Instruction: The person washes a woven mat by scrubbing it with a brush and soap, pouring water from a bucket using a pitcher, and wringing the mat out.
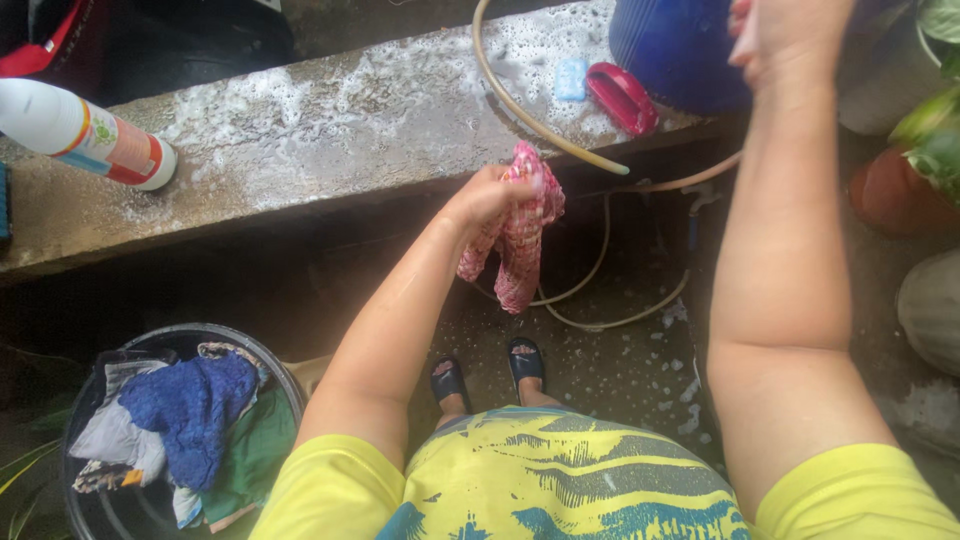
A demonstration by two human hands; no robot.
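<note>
My left hand [488, 198] grips a wet pink-and-white checked cloth [520, 240], which hangs down in front of a soapy concrete ledge [330, 140]. My right hand [785, 35] is raised at the top right, against a blue plastic bucket [670, 45]; its fingers are partly cut off by the frame edge. A beige hose [530, 110] runs across the ledge and loops on the wet floor below the cloth.
A red scrub brush [622, 97] and a blue soap bar [571, 78] lie on the ledge. A white bottle [85, 133] lies at its left end. A black bucket [95, 505] of clothes stands lower left. Potted plants [925, 150] crowd the right.
</note>
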